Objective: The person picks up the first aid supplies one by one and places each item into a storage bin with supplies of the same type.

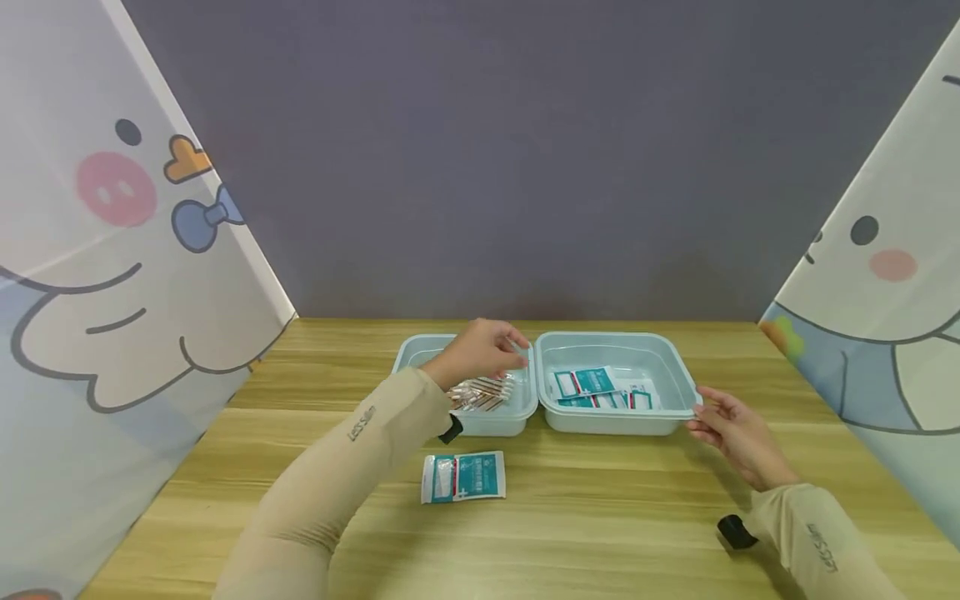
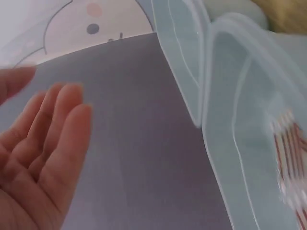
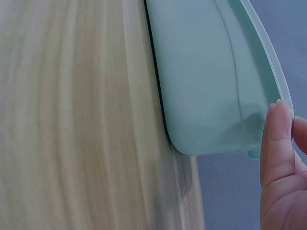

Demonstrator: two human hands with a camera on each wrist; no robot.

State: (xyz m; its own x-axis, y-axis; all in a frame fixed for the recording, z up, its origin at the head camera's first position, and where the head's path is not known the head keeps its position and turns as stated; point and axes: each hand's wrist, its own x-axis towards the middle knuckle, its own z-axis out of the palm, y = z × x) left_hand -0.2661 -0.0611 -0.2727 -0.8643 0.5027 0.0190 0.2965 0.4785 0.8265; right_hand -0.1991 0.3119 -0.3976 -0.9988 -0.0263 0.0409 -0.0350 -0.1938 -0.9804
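Observation:
A pale teal case lies open on the wooden table (image 1: 600,517) as two shallow halves side by side. The left half (image 1: 487,423) holds a bundle of wrapped swabs (image 1: 480,392); the right half (image 1: 615,421) holds several teal-and-white packets (image 1: 592,383). My left hand (image 1: 483,354) hovers over the left half near the middle seam, holding nothing; its palm (image 2: 43,158) shows flat, with straight fingers, beside the left half (image 2: 240,143) and the swabs (image 2: 288,153). My right hand (image 1: 731,425) touches the right half's near right corner, a fingertip (image 3: 280,120) on its rim (image 3: 206,86).
One more teal-and-white packet (image 1: 462,477) lies on the table in front of the left half. Cartoon-printed curtains (image 1: 112,292) (image 1: 885,317) close in both sides, and a grey wall (image 1: 525,167) stands behind. Bare wood (image 3: 72,120) lies under the case.

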